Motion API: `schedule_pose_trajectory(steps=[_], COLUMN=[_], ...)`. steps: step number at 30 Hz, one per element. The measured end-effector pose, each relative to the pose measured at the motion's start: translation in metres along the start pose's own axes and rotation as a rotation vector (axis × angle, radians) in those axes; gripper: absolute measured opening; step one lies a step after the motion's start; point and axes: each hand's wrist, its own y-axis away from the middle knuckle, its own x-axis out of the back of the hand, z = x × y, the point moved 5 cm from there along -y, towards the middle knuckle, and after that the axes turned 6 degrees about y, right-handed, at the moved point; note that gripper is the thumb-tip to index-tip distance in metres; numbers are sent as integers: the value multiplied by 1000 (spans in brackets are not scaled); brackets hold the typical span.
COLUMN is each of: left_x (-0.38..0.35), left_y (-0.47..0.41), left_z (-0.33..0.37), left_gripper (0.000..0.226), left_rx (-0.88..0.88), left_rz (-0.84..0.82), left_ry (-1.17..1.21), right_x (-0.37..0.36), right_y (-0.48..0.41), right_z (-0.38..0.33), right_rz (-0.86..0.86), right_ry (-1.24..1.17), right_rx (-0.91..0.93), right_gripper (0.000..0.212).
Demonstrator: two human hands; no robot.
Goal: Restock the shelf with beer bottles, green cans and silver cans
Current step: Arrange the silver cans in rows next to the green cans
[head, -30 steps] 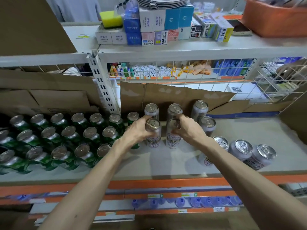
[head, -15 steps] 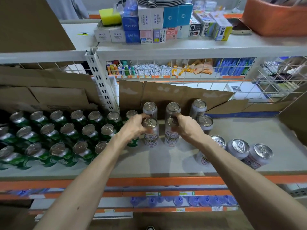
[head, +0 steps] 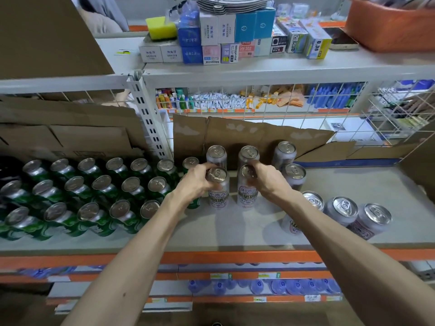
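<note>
Slotted white steel upright (head: 150, 123) taken as the marker.

- Left hand (head: 196, 182) is gripping the near silver can (head: 217, 192) just right of the upright, fingers curled round the smooth aluminium wall under the rim.
- Right hand (head: 266, 182) is gripping the neighbouring silver can (head: 246, 192), one place further right, fingers wrapped over its top edge.
- Both cylinders are standing upright on the matte grey shelf (head: 235, 231). Each is showing an ornate red-and-grey crest, lettering too blurred to read.
- Glossy green cans (head: 94, 196) are standing in three rows left of the upright.
- Torn brown cardboard (head: 247, 135) is leaning behind the silver cans.
- Above and right of the upright, small cartons are reading "HY-302" (head: 246, 48) and "0.38" (head: 317, 44).
</note>
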Motion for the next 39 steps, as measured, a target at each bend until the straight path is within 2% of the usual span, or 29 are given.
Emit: schedule_pose_trajectory(steps=[4,11,16,20,23,26,28,31,35,39], left_x=[-1,-2,-3,2,-5,-28,-46,-72,-98,-115], left_y=[0,1,-2,-8,-16,-32,-46,-72,-100,-119], left_z=[4,1,4,36,81,117,133,147,150,153], left_gripper=[61,74,61,80,60,42,41,46,57,67], left_rx=[2,10,14,-88,-231,-315,-328,-285,-187,-137], left_rz=[-14,-31,-84,37,78,63,37,-12,-48,-77], left_ry=[2,11,-17,-49,-83,-105,-146,-245,-327,-361], right_x=[5,5,16,51,81,98,103,103,95,66], right_y=[2,8,12,24,36,42,41,34,19,3], right_z=[1,-4,-7,13,44,81,100,119,128,125], right_rz=[-7,2,-35,166,290,323,289,195,33,-170], right_ry=[-31,-56,-156,-166,-124,-92,-77,-45,12,-46], right_rx=[3,-15,-37,-36,-87,-205,-259,-242,-129,27], right_gripper=[52,50,54,51,45,50,55,53,46,54])
